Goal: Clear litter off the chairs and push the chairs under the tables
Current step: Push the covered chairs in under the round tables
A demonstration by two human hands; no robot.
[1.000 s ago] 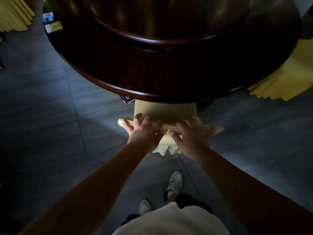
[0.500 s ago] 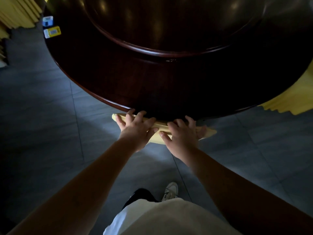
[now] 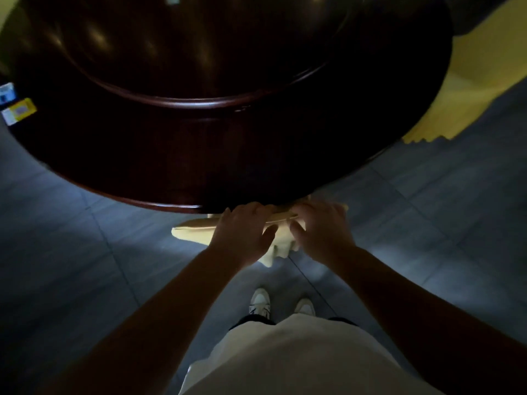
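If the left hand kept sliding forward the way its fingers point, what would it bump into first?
Probably the rim of the dark round table. The left hand rests on the yellow-covered chair back, fingers pointing toward the table edge just ahead. Depth is hard to judge; the hand may be below the rim and pass under it.

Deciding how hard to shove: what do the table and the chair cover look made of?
Table: dark reddish wood, apparently polished or lacquered; light glints off its top and rim. Chair: draped in pale yellow fabric, matte, with soft folds hanging below both hands; frame hidden.
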